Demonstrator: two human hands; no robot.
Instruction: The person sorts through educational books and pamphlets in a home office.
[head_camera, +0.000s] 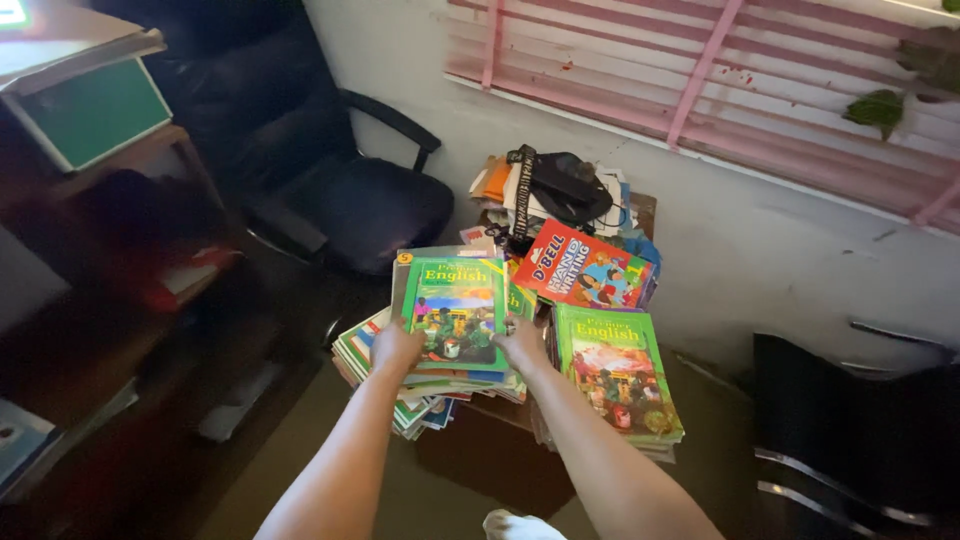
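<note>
My left hand (395, 349) and my right hand (522, 345) grip the near corners of a green schoolbook (455, 305) with a picture cover, held on top of a messy stack of books (362, 352). The left hand is on the book's lower left corner, the right hand on its lower right. A second green book (612, 368) of the same kind tops a pile just to the right. Behind it lies a red workbook (585, 270), tilted.
The books rest on a low wooden table (500, 412). A black bag and papers (560, 190) are heaped at its far side. A dark office chair (350, 195) stands to the left, a desk (130, 160) beyond it, a black chair (860, 440) at right.
</note>
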